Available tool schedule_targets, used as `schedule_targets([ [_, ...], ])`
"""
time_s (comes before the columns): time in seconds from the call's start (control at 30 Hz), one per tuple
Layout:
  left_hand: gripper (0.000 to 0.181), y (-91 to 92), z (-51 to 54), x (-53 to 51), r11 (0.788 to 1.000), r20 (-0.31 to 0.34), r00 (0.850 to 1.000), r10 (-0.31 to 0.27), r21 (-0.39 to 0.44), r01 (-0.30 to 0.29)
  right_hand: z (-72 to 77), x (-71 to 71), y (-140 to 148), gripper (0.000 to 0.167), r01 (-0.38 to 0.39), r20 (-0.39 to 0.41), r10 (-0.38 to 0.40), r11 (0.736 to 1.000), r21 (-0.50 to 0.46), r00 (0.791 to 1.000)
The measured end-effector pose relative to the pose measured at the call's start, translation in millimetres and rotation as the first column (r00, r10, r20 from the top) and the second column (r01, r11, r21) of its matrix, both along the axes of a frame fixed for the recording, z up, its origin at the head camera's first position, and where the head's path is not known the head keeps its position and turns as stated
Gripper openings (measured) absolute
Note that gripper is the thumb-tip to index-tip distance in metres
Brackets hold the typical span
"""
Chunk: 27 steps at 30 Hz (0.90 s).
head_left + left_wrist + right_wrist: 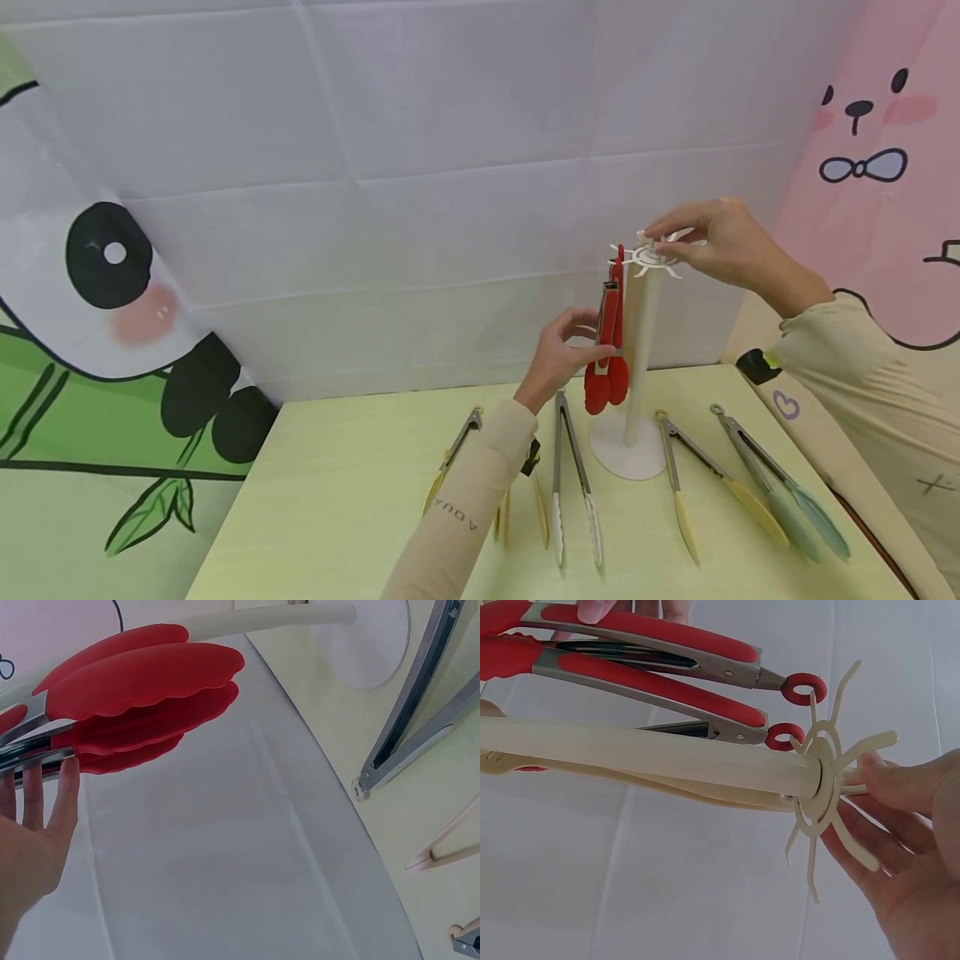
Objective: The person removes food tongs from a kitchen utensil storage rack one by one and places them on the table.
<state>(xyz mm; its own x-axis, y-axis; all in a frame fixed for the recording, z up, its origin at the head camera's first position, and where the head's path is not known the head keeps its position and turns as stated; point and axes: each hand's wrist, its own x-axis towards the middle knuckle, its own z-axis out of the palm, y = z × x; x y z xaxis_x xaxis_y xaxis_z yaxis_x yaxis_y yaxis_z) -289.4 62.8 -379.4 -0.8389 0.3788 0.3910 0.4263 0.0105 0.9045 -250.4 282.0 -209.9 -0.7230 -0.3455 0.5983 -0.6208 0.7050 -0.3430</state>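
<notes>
Two pairs of red-handled tongs (652, 690) hang side by side by red rings on a cream utensil stand (641, 367) with a wheel of hooks (821, 787) on top. My left hand (558, 350) grips the nearer red tongs (606, 333) by the handles, thumb on one side and fingers on the other. Their red scalloped heads (150, 679) point down. My right hand (720, 242) pinches the hook wheel at its top, thumb against one hook. Behind the post hangs a long beige utensil (667, 784), partly hidden.
On the pale yellow table (337, 483) lie grey tongs with white tips (573, 483), yellow-tipped tongs (712, 475) and teal tongs (787, 483). More yellow-tipped tongs (453, 454) lie near my left forearm, partly covered. A white cloth wall (450, 208) stands behind.
</notes>
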Motion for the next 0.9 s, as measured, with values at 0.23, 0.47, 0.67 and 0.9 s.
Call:
schedule_targets([
  [0.23,0.039,-1.3,0.3,1.8,1.0,-0.018,1.0,0.006,0.013,-0.006,0.4,-0.6,-0.6,0.018,-0.006,-0.015,0.006,1.0,0.006,1.0],
  [0.47,0.04,-6.0,0.8,1.8,1.0,-0.035,0.999,0.017,0.012,-0.017,0.6,0.3,-2.2,0.018,0.013,-0.002,-0.013,1.0,0.01,1.0],
  [0.67,0.039,-13.7,15.6,16.2,0.999,-0.047,0.998,0.039,0.003,-0.039,-0.1,0.0,-3.4,0.019,0.016,0.008,-0.016,1.0,0.007,1.0],
  [0.9,0.039,-22.5,16.1,19.7,0.999,-0.067,0.997,0.034,0.044,-0.031,-1.0,-0.8,-2.0,0.018,0.009,-0.006,-0.009,1.0,0.019,1.0],
])
